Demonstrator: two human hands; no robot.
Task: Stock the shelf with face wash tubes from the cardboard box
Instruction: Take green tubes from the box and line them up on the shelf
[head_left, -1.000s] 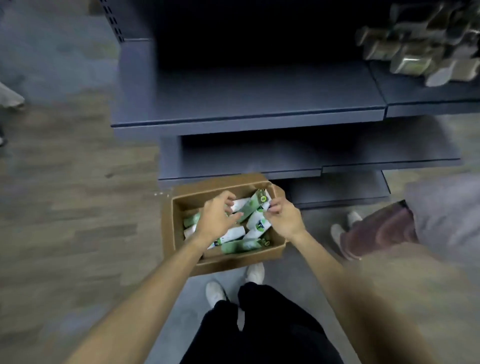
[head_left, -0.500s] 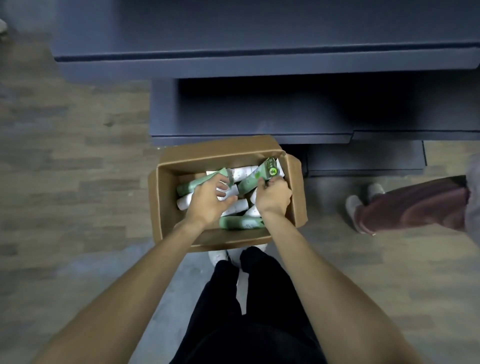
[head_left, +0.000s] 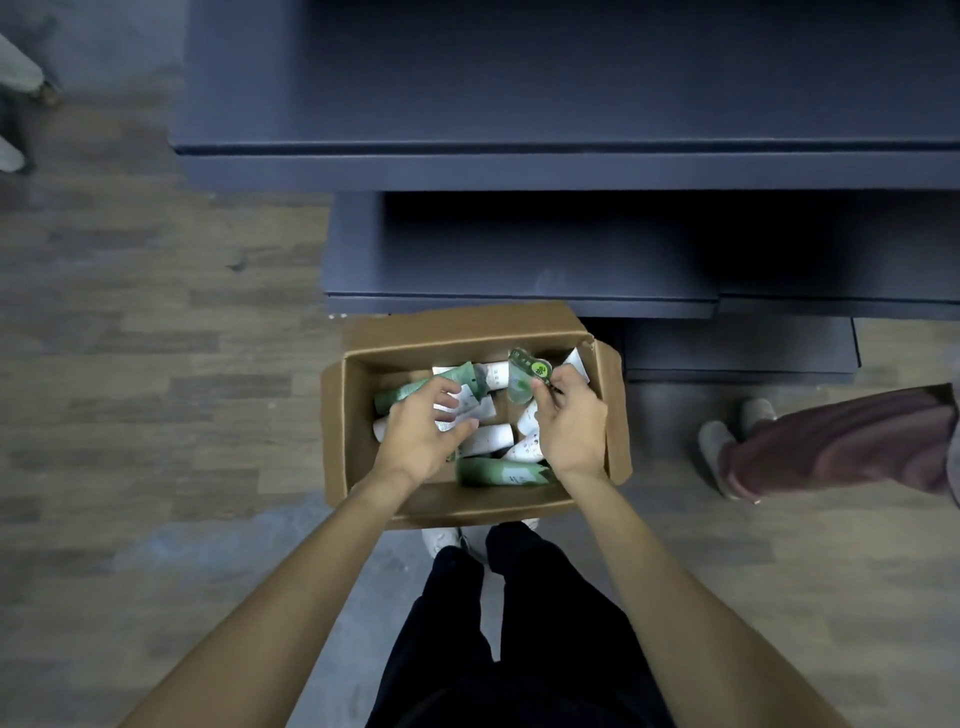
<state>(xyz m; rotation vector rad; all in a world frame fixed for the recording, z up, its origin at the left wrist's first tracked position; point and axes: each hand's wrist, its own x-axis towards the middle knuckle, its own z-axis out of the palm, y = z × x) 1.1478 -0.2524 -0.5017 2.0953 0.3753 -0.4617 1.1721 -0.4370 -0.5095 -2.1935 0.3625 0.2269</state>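
Both hands have shifted a little inside the cardboard box (head_left: 467, 499) since a moment ago: the left hand (head_left: 421, 436) has opened its fingers and spread over the heap, and the right hand (head_left: 571, 426) has drawn its tube more upright while the view has tipped further down onto the box.

Seen from above, the box sits open on the wooden floor (head_left: 130, 364), just in front of the dark shelf (head_left: 519, 166), whose boards show nothing on them. Inside lies a loose jumble of green and white face wash tubes (head_left: 488, 439), crossing one another at all angles. The left hand hovers over the left part of the heap, fingers apart and loosely curved, thumb reaching toward a white tube; whether it has hold of anything cannot be told. The right hand pinches a green tube (head_left: 522, 382) near the far right corner, thumb and fingertips clamped on it, its flat sealed end lifted above the others.

The step looks like gathering tubes for the shelf. To do it well, the left hand should close on one tube lying on top — not one pinned under its neighbours — and hold it by the body. Turning each tube the same way before lifting would let them go onto the shelf face forward

Another person's legs (head_left: 831, 447) stand on the right, close to the box
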